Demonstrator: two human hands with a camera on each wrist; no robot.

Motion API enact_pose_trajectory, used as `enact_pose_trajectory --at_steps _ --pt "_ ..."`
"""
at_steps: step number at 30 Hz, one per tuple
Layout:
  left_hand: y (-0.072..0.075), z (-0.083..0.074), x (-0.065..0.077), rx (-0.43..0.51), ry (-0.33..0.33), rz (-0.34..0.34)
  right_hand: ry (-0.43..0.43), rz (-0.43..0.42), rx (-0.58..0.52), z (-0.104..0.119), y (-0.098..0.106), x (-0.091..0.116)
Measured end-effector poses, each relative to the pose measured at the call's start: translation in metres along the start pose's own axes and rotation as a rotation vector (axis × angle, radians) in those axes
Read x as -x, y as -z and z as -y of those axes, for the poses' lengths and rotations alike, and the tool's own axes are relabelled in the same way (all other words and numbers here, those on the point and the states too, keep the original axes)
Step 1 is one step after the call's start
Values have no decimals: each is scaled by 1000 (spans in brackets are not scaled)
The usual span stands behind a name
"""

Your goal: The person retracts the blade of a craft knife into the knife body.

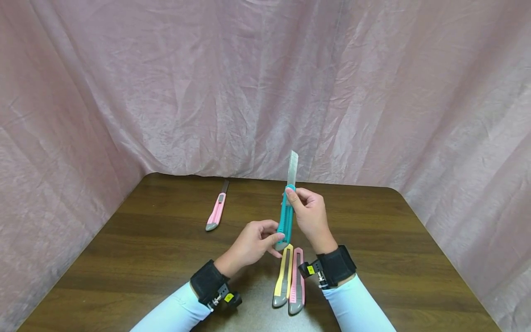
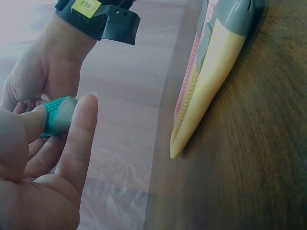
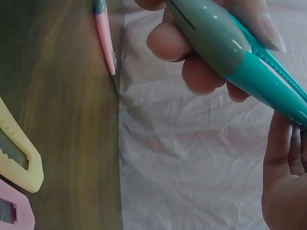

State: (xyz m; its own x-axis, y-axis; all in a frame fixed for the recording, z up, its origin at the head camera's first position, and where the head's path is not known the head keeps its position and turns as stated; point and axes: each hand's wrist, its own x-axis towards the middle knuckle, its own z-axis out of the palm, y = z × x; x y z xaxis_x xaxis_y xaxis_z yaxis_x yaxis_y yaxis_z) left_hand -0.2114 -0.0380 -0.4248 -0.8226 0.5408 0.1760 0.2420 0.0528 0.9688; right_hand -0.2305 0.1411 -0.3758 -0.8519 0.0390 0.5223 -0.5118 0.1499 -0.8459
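Observation:
A teal utility knife (image 1: 286, 216) is held upright above the table, its silver blade (image 1: 292, 168) pushed out at the top. My left hand (image 1: 253, 242) pinches its grey lower end (image 2: 61, 115) between thumb and fingers. My right hand (image 1: 309, 214) grips the upper part of the handle, thumb near the slider. In the right wrist view the teal handle (image 3: 249, 62) runs across the top with the left hand's fingers (image 3: 192, 52) curled behind its grey end.
A yellow knife (image 1: 284, 276) and a pink knife (image 1: 297, 281) lie side by side on the dark wooden table (image 1: 145, 258) just below my hands. Another pink knife (image 1: 217, 211) lies at the back left. Pink cloth (image 1: 166, 92) hangs behind and at both sides.

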Motion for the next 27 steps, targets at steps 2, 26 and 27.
enact_pose_trajectory --at_steps 2,26,27 --pt "0 -1 0 -10 -1 -7 -1 -4 -14 0 0 0" --pt "-3 -3 1 -30 -24 -21 14 -1 -33 -5 1 0" --pt "-3 -3 1 -29 -24 -21 16 -4 -31 -5 1 0"
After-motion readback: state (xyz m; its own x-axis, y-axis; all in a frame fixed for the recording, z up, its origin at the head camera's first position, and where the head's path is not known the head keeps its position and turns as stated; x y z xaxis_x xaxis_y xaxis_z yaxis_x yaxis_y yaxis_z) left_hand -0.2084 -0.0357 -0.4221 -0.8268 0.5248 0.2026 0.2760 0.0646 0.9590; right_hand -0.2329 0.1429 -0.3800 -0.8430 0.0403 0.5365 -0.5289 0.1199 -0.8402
